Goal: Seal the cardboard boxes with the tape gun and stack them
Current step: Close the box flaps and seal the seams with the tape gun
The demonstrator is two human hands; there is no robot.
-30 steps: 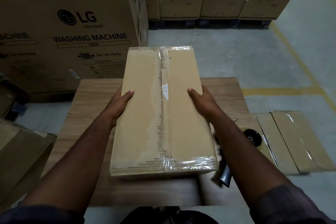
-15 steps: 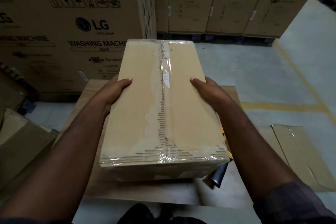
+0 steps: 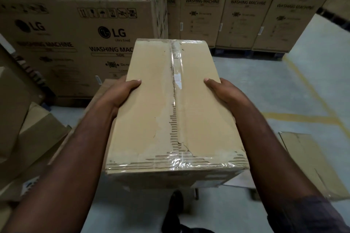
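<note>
You are holding the cardboard box (image 3: 176, 111) up in front of you with both hands, lengthwise, its far end pointing away from you and its near end hanging over the floor (image 3: 265, 81) above your shoe (image 3: 174, 212). Your left hand (image 3: 121, 93) is grasping the box's left long edge about midway along, thumb lying flat on the top face and the other fingers wrapping down the side out of sight. Your right hand (image 3: 221, 91) is gripping the right long edge straight across from it in the same way, thumb on top, fingers hidden below. The top flaps are lying closed, and clear tape (image 3: 177, 81) is running down the centre seam from the far edge to the near edge, with another wrinkled strip crossing the near end. The paper skin is showing torn patches along the seam, baring the corrugation. Beyond the box on your left, a large washing machine carton (image 3: 85, 43) is standing on the floor, and a row of cartons (image 3: 246, 21) of the same kind is lining the back. On your right, a flat box (image 3: 312, 164) is lying on the floor near a yellow line (image 3: 303, 117) painted there. Loose cardboard (image 3: 28, 134) is lying piled at your far left. A dark sleeve (image 3: 312, 213) is covering your right upper arm.
</note>
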